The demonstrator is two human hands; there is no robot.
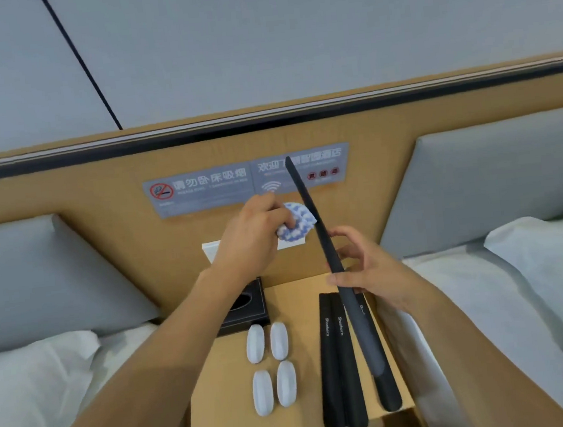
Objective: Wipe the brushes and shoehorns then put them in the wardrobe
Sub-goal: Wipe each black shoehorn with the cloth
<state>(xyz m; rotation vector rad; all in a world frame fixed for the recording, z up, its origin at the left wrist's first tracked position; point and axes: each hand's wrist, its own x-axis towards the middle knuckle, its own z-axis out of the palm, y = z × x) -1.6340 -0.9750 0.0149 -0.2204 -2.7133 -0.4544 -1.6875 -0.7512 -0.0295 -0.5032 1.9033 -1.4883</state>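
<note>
R hand (pixel 364 270) pinches a black shoehorn (pixel 333 270) near mid-length, thumb one side, fingers curled on the other, tilted up so the top half sticks out free for wiping. L hand (pixel 251 240) is balled round a blue/white cloth (pixel 296 222), cloth edge touching or just beside the upper blade; can't tell which. Lower end of the held shoehorn hangs over the nightstand (pixel 298 291), w/ the other shoehorns (pixel 335 363) lying flat side by side below it, prob. queued up or done. Four white brushes (pixel 270 365) sit in a 2x2 block to their left, apart from the black ones, sorted by type. Black tissue box (pixel 244 306) behind, partly hidden by L arm. Wardrobe not in view. Looks like wipe stage, stowing not yet begun.
</note>
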